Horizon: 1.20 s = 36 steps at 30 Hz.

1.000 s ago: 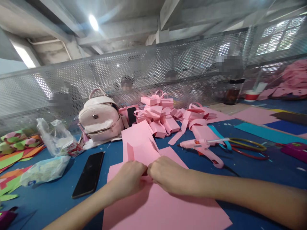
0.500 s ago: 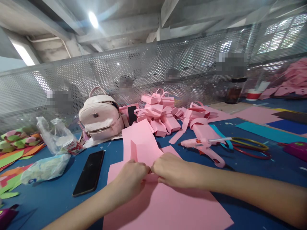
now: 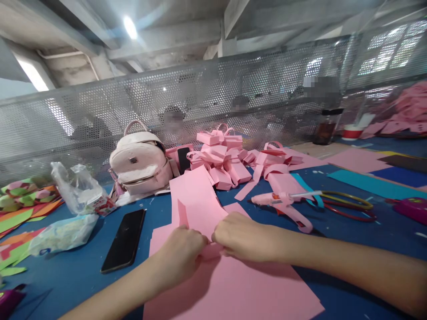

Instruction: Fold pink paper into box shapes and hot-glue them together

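Note:
Both my hands are closed on a folded piece of pink paper [image 3: 212,251], held just above several pink paper sheets [image 3: 253,291]. My left hand [image 3: 185,251] grips its left end, and a narrow flap of it stands up behind the fingers. At the other end, my right hand [image 3: 242,235] has its fingers curled over the paper, knuckles close to the left hand. Most of the piece is hidden by the fingers. A pink glue gun [image 3: 283,202] lies to the right of my right hand.
A black phone [image 3: 123,242] lies left of the sheets. Behind stand a pale backpack [image 3: 138,160] and a pile of small pink paper boxes [image 3: 227,155]. Coloured sheets [image 3: 376,183] and a dark jar [image 3: 327,129] are at right. Plastic bags [image 3: 63,234] sit at left.
My left hand has shifted very slightly, and the upright flap leans a little further left. The gap between my hands is marginally wider. Everything else on the table stays put.

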Tool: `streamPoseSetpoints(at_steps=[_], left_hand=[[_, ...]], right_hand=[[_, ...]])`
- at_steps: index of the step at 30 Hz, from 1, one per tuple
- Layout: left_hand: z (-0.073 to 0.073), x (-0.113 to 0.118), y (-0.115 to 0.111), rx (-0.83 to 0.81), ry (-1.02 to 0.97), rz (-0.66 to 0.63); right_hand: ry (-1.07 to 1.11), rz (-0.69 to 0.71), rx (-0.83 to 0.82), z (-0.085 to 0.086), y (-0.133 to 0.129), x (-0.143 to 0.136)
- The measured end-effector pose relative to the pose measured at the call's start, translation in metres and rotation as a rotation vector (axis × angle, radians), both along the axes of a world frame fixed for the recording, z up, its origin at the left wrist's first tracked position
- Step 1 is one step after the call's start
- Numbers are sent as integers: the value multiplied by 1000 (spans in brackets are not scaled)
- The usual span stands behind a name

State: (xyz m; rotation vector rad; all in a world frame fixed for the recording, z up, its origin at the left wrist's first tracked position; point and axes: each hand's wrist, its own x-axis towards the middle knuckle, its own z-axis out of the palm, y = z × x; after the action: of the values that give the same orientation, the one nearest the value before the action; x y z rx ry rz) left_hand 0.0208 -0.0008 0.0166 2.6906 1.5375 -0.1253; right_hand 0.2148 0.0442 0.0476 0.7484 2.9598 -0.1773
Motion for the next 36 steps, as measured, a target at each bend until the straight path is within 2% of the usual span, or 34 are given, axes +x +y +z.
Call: streamPoseSetpoints(at_steps=[7,11,17,27,36], left_hand=[[3,-2,2,-13,-8,-6],[4,-1,1,-11,-16,11],[3,2,4,-23,-27,50],[9,4,3,-90,-38,59],[17,3,2,-124,-50,19]], right_hand=[[-59,92,73,3,-3,-1],[-73,29,12,4,-3,-2],[13,-33,-75,-4,-1,-6],[-2,-38,-89,1,-7,-8],[-93,-25,-24,7,-7,-3]])
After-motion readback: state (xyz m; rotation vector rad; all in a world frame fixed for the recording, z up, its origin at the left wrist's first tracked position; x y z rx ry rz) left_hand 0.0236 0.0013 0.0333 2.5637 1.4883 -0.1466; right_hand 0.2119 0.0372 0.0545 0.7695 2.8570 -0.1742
